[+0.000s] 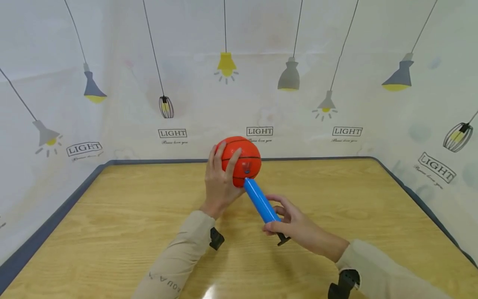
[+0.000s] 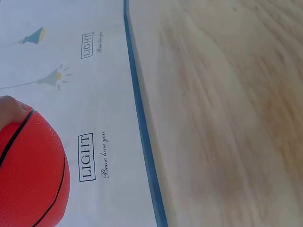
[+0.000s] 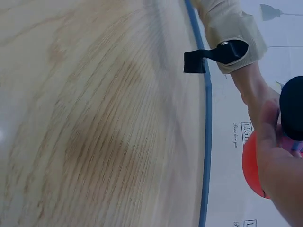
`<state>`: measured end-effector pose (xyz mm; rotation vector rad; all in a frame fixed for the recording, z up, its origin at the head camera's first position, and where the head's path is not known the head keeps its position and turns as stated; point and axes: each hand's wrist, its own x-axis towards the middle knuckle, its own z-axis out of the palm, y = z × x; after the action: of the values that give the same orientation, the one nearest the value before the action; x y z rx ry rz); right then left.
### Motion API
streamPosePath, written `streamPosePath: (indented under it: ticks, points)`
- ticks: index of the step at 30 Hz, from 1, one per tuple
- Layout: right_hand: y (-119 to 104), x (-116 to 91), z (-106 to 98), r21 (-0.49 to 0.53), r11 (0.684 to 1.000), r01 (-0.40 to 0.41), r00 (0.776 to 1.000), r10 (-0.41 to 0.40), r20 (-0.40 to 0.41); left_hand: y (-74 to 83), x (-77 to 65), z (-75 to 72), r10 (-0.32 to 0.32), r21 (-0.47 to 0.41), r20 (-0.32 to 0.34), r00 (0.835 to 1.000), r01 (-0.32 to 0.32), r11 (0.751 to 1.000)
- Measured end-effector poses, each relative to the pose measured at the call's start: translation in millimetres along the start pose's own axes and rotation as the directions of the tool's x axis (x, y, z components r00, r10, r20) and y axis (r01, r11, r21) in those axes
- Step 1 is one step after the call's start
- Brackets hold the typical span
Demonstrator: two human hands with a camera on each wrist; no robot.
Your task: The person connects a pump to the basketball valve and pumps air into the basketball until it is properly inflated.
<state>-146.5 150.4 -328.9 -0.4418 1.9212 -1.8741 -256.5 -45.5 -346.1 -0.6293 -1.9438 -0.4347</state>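
Note:
A small red basketball (image 1: 243,155) with black seams is raised above the far part of the table. My left hand (image 1: 220,174) grips its left side, the fingers spread over the surface; in the left wrist view the ball (image 2: 33,175) fills the lower left corner with a fingertip on it. My right hand (image 1: 289,218) holds a blue hand pump (image 1: 261,201) round its lower barrel, thumb on the near side. The pump slants up to the left, its tip right at the ball's lower face. Its black handle (image 1: 283,239) sticks out below the hand, close to the barrel.
Under both hands lies a wood-grain table (image 1: 130,232) with a dark blue border at its far edge. A pale backdrop (image 1: 201,112) printed with hanging lamps rises behind and at both sides. Black wrist cameras (image 1: 216,238) sit on both sleeves.

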Motion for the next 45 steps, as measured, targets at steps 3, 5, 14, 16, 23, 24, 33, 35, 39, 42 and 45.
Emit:
streamPosePath:
  ticks: [3, 5, 14, 16, 23, 24, 33, 35, 39, 42, 45]
  points:
    - [-2.6, 6.2, 3.5, 0.093, 0.994, -0.053, 0.998, 0.054, -0.009, -0.1, 0.8, -0.5, 0.033, 0.016, -0.001, 0.999, -0.032, 0.999]
    - [-4.9, 13.2, 7.5, 0.14, 0.986, -0.09, 0.995, 0.096, -0.04, -1.3, -1.0, 1.4, 0.058, 0.024, 0.015, 0.998, -0.058, 0.998]
    - [-3.2, 28.7, 11.1, 0.128, 0.985, -0.112, 0.982, 0.129, -0.135, -6.1, -15.6, 13.7, -0.001, -0.034, 0.073, 0.997, 0.003, 0.999]
    - [-3.3, 28.4, 8.8, 0.139, 0.985, -0.1, 0.984, 0.119, -0.13, -4.4, -16.9, 13.1, -0.038, -0.055, 0.071, 0.997, 0.042, 0.998]
    - [-9.8, 29.9, 5.0, 0.187, 0.977, -0.103, 0.984, 0.127, -0.125, -0.6, -27.2, 7.4, -0.173, -0.139, -0.057, 0.983, 0.164, 0.977]
    - [-10.3, 30.0, 5.2, 0.188, 0.977, -0.103, 0.985, 0.127, -0.12, -0.7, -28.2, 7.9, -0.179, -0.154, -0.081, 0.98, 0.166, 0.974]
    - [-13.3, 30.1, 13.7, 0.137, 0.989, -0.063, 0.997, 0.068, -0.034, 6.1, -26.0, 8.6, -0.213, -0.272, -0.087, 0.973, 0.182, 0.945]
    - [-13.1, 29.3, 14.8, 0.128, 0.99, -0.057, 0.998, 0.06, -0.026, 6.1, -23.7, 8.5, -0.208, -0.263, -0.077, 0.975, 0.182, 0.947]
    - [-13.0, 28.5, 16.3, 0.118, 0.991, -0.061, 0.997, 0.066, -0.037, 3.9, -18.4, 7.2, -0.168, -0.204, -0.033, 0.985, 0.158, 0.966]
    - [-13.7, 27.9, 16.7, 0.106, 0.991, -0.079, 0.995, 0.086, -0.058, -0.1, -15.2, 4.1, -0.106, -0.115, 0.025, 0.994, 0.108, 0.988]
    - [-15.3, 26.7, 15.6, 0.093, 0.99, -0.105, 0.99, 0.112, -0.08, -5.3, -12.3, 0.2, -0.034, -0.028, 0.095, 0.995, 0.037, 0.999]
